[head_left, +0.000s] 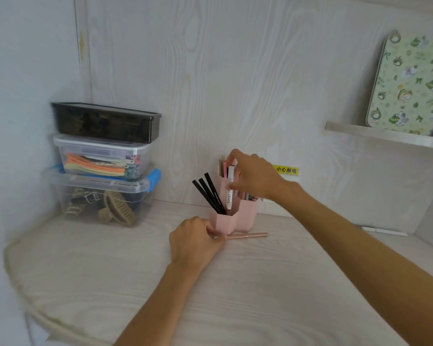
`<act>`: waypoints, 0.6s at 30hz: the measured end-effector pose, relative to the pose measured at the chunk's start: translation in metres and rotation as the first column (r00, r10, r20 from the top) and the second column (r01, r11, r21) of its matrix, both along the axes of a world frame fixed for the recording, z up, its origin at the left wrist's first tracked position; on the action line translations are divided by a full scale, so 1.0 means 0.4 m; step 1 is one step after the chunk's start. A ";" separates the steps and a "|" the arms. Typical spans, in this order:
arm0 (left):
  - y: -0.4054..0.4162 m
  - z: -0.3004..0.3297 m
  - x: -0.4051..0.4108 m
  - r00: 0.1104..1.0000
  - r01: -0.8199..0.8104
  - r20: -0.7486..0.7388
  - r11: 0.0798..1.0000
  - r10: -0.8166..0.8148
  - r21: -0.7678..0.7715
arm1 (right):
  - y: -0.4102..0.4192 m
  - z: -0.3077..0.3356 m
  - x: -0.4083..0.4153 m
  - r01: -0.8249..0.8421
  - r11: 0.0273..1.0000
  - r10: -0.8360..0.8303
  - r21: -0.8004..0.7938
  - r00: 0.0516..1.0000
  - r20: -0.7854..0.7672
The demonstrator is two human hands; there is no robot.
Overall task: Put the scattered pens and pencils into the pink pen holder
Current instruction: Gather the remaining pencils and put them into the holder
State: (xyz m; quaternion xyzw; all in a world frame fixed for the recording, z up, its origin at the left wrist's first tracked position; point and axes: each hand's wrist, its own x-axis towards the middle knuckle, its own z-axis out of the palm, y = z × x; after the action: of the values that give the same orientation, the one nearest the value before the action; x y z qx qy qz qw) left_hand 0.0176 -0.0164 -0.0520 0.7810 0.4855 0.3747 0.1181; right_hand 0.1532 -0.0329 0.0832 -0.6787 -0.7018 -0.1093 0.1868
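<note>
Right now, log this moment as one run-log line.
right hand: lowering white pen into pink pen holder | left hand: pinching pink pen on desk | another white pen lies loose

pen holder (246, 218): matt pink plastic | desk (260, 295): pale wood-grain

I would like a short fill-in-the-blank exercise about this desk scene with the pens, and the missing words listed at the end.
1. The right hand holds a ____ pen over the pink pen holder.
2. The three pencils in the front compartment are ____.
3. The left hand pinches the end of a ____ pen lying on the desk.
4. The top box of the stack is ____.

Missing words: white; black; pink; black
</note>
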 end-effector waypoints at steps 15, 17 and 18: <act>0.000 -0.001 0.000 1.000 0.007 -0.021 0.998 -0.008 -0.069 | 0.059 -0.133 0.029 -0.212 0.917 -0.083 0.338 0.728 0.681; -0.001 0.001 0.000 0.999 0.030 -0.023 0.997 -0.032 -0.077 | 0.066 -0.133 0.023 -0.237 0.923 -0.059 0.304 0.694 0.718; -0.002 0.002 -0.001 0.999 0.036 -0.023 0.996 -0.038 -0.076 | 0.066 -0.131 0.020 -0.239 0.925 -0.045 0.296 0.702 0.711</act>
State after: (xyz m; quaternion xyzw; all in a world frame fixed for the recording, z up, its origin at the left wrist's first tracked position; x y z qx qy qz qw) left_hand 0.0173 -0.0171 -0.0512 0.7893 0.4861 0.3443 0.1488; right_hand 0.1612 -0.0065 0.0306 -0.4989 -0.7215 -0.4789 0.0329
